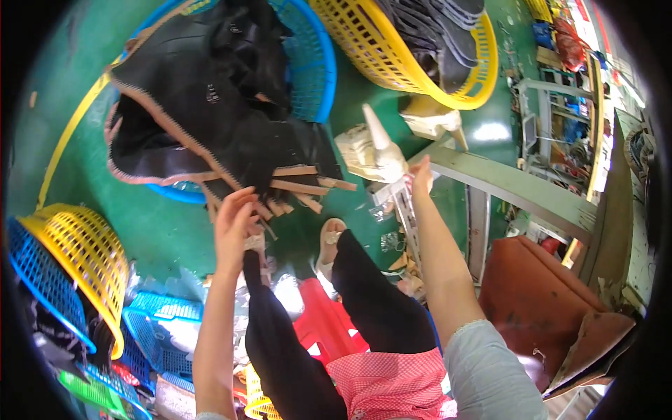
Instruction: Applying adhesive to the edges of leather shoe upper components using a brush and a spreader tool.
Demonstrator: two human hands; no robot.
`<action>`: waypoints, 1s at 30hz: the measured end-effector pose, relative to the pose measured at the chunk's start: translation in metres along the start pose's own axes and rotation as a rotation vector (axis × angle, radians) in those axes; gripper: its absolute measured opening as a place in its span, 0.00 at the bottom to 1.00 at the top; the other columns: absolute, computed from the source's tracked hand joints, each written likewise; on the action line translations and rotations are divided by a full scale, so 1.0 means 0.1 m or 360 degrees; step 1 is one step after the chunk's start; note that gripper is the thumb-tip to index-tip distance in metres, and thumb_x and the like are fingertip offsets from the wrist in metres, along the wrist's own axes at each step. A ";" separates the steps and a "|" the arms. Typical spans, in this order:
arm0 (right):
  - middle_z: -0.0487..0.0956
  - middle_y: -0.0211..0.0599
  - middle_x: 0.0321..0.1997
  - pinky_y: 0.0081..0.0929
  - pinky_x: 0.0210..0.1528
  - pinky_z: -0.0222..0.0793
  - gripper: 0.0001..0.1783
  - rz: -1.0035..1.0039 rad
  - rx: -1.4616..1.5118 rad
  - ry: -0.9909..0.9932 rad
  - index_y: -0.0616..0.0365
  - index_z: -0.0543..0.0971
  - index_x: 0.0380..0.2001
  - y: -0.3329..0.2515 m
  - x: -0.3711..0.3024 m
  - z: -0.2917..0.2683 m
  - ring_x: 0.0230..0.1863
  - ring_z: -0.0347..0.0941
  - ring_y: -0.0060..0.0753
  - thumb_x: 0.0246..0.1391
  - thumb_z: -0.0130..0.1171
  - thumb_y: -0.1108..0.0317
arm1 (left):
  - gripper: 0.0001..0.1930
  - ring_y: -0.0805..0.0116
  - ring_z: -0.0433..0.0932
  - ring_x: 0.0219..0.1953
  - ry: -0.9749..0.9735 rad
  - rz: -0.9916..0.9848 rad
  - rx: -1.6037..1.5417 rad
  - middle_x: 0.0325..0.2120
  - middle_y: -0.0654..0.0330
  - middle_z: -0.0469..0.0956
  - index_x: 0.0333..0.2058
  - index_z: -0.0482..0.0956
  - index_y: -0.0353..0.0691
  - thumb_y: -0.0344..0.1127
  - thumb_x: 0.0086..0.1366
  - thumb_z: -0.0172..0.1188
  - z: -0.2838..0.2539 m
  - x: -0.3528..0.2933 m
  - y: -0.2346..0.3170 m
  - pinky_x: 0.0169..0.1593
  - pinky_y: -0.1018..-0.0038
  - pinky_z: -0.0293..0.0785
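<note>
A pile of black leather-like pieces [189, 105] with tan, notched edge strips lies over a blue plastic basket [315, 63] ahead of me on the left. My left hand [236, 218] is at the pile's near edge, its fingers bent around the ends of the strips there. My right hand [420, 176] is beside a cream-coloured block with an upright cone [374, 150], near the end of a grey metal beam [518, 185]. Its fingers look stretched out, and I see nothing held in them.
A yellow basket [392, 70] of stacked dark pieces stands at the far middle. Tilted yellow [84, 245] and blue baskets crowd the left. A brown-red covered box [532, 301] stands at the right, below the beam. A red plastic stool [318, 315] is between my legs.
</note>
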State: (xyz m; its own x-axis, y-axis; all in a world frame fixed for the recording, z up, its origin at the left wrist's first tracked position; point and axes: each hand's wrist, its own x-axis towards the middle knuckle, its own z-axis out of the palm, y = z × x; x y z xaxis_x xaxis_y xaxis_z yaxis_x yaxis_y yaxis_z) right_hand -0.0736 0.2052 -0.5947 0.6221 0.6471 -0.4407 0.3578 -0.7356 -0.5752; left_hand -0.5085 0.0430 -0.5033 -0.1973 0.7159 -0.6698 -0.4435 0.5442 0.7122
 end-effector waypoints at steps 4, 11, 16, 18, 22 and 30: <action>0.80 0.43 0.28 0.35 0.25 0.75 0.47 0.0078 -0.0093 0.0671 0.68 0.77 0.35 -0.45 0.86 -0.35 0.24 0.77 0.38 0.42 0.57 0.25 | 0.15 0.70 0.76 0.46 0.0001 -0.0040 -0.0123 0.43 0.59 0.77 0.51 0.74 0.37 0.34 0.68 0.54 0.04 0.08 -0.11 0.47 0.75 0.74; 0.58 0.52 0.64 0.63 0.36 0.75 0.66 0.0384 0.0403 0.0247 0.37 0.33 0.66 -1.37 1.40 0.05 0.51 0.67 0.63 0.38 0.73 0.43 | 0.13 0.71 0.78 0.43 0.0146 -0.0126 -0.0168 0.40 0.59 0.79 0.49 0.75 0.35 0.29 0.66 0.54 -0.19 0.12 -0.26 0.46 0.76 0.75; 0.65 0.53 0.57 0.62 0.33 0.80 0.55 0.0022 0.0389 0.0351 0.38 0.44 0.62 -1.10 1.80 -0.25 0.46 0.73 0.59 0.36 0.67 0.75 | 0.12 0.70 0.78 0.43 0.0081 -0.0075 -0.0177 0.40 0.58 0.78 0.48 0.75 0.35 0.28 0.67 0.53 -0.01 0.10 -0.38 0.47 0.75 0.75; 0.71 0.51 0.55 0.60 0.38 0.77 0.36 -0.0012 0.0335 0.0844 0.41 0.60 0.57 -0.93 1.18 0.07 0.45 0.75 0.59 0.44 0.61 0.71 | 0.12 0.69 0.78 0.44 0.0178 -0.0093 -0.0142 0.39 0.58 0.78 0.48 0.75 0.35 0.28 0.67 0.53 -0.14 -0.06 -0.33 0.46 0.75 0.75; 0.81 0.52 0.39 0.46 0.47 0.71 0.21 -0.0344 -0.0059 0.1292 0.44 0.77 0.44 -0.75 1.18 -0.46 0.43 0.77 0.56 0.43 0.48 0.69 | 0.11 0.69 0.78 0.43 0.0171 -0.0082 -0.0355 0.39 0.58 0.78 0.48 0.74 0.35 0.29 0.68 0.51 -0.04 -0.31 -0.16 0.44 0.75 0.75; 0.81 0.45 0.37 0.43 0.44 0.72 0.25 -0.0512 -0.0148 0.1090 0.44 0.78 0.44 -0.64 0.93 -0.37 0.37 0.78 0.49 0.38 0.50 0.73 | 0.14 0.68 0.78 0.43 0.0151 -0.0177 -0.0352 0.41 0.58 0.77 0.50 0.73 0.36 0.31 0.67 0.53 -0.15 -0.71 -0.24 0.47 0.74 0.75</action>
State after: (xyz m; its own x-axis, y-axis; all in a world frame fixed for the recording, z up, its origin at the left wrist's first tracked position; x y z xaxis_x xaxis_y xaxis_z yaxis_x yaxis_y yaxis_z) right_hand -0.0127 0.3056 -0.5732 0.7597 0.5857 0.2825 0.6327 -0.5653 -0.5293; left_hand -0.4968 -0.0271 -0.4764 -0.2132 0.6071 -0.7655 -0.6454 0.5007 0.5768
